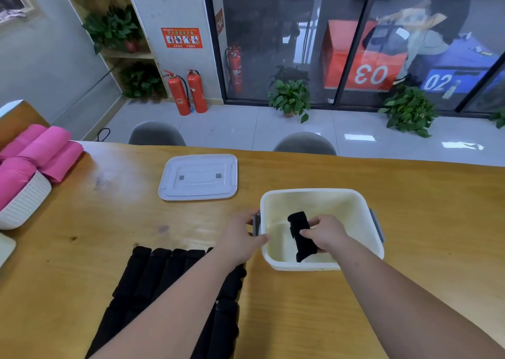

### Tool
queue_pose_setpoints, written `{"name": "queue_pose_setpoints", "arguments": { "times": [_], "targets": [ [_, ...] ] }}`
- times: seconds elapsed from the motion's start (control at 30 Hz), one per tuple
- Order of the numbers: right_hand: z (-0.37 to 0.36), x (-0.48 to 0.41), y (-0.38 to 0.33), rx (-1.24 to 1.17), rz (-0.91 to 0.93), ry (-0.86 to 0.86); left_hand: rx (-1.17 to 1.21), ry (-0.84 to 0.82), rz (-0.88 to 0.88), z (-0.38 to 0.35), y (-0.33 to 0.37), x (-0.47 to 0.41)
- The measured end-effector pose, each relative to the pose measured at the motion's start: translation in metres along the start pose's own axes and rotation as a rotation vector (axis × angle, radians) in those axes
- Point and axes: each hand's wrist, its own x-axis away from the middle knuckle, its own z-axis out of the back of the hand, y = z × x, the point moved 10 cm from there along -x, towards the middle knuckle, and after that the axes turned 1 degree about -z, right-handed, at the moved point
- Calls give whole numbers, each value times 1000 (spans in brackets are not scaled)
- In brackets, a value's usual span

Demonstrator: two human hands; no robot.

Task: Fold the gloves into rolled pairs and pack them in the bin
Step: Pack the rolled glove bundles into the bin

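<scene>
Nearest, on the left part of the table [423,222], black rolled gloves [153,274] lie side by side in rows, partly hidden under the left forearm.

Just beyond them, the left grip [240,238] clasps the left side of the bin [314,191]. Its thumb lies on the near-left rim and its fingers curl at the grey handle [256,223] on that wall.

The right grip [325,234] reaches down into the bin from the near side and is clenched around one black rolled pair [299,230]. The pair stands roughly on end and tilts a little. Its far end sticks out beyond the thumb and fingers, and its near end pokes out below the palm, close to the bin's near wall. I cannot tell whether the lower end touches the bin floor. Apart from this pair, only the bin's pale floor shows. A second grey handle [377,226] sits on the bin's right wall.

Farther away and to the left, a clear lid [198,176] lies flat on the table, apart from the bin.

At the far left edge, a white basket [24,202] holds pink rolls [46,150] piled above its rim.

Past the table stand two grey chairs [157,134]. Beyond those are red fire extinguishers [179,93] on the floor by the wall and a potted plant [291,96] in front of the glass.
</scene>
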Motion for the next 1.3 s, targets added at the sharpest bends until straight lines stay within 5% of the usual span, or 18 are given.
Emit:
{"name": "queue_pose_setpoints", "arguments": {
  "times": [0.53,0.87,1.3],
  "targets": [
    [-61,-36,10,366,-98,-74,38,-54,-6,-1,-11,-7],
    [-84,-41,0,325,-38,-176,8,-71,-33,1,-9,-10],
    [-38,-5,-40,269,194,-63,-3,44,-32,30,-35,23]
  ]
}}
